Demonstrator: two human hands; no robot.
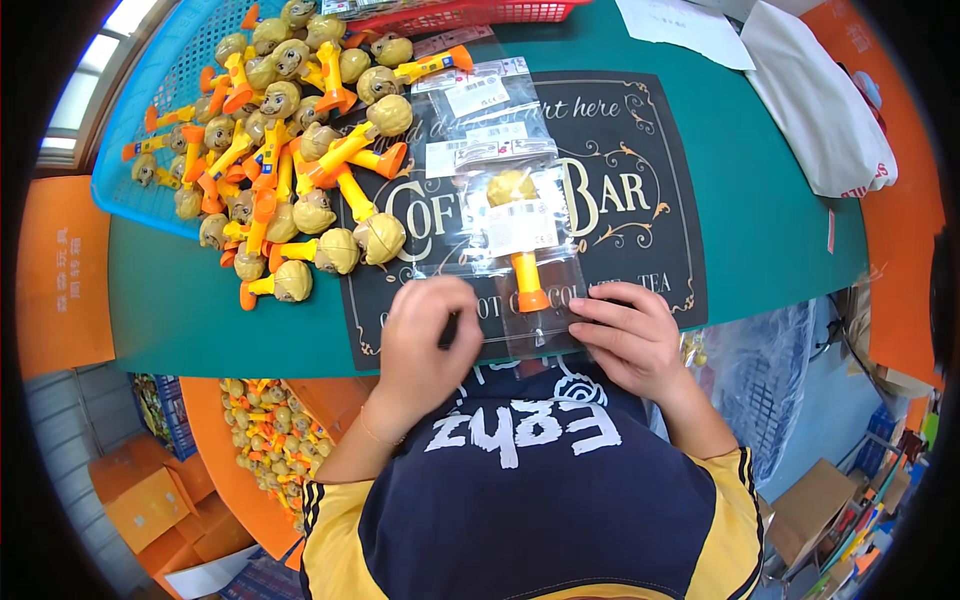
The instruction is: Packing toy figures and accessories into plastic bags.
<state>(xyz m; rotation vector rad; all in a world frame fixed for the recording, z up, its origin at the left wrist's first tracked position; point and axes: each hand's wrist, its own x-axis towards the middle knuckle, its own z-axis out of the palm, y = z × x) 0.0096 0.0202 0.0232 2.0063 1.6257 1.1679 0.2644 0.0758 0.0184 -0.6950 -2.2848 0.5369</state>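
Observation:
A clear plastic bag (520,262) lies on a black mat (640,200) with a toy inside: a tan round head (510,187) on a yellow and orange handle (527,278). My right hand (630,335) presses flat on the bag's near right edge. My left hand (430,335) rests on the bag's near left edge, fingers curled down. Both hands pinch or press the bag's open end at the table's front edge.
A heap of the same toys (290,170) spills from a blue basket (150,150) at the left. Several empty clear bags (480,110) lie beyond the filled one. A red basket (470,12), white paper (680,25) and a white bag (820,110) sit at the back. A bin of toys (270,430) stands on the floor.

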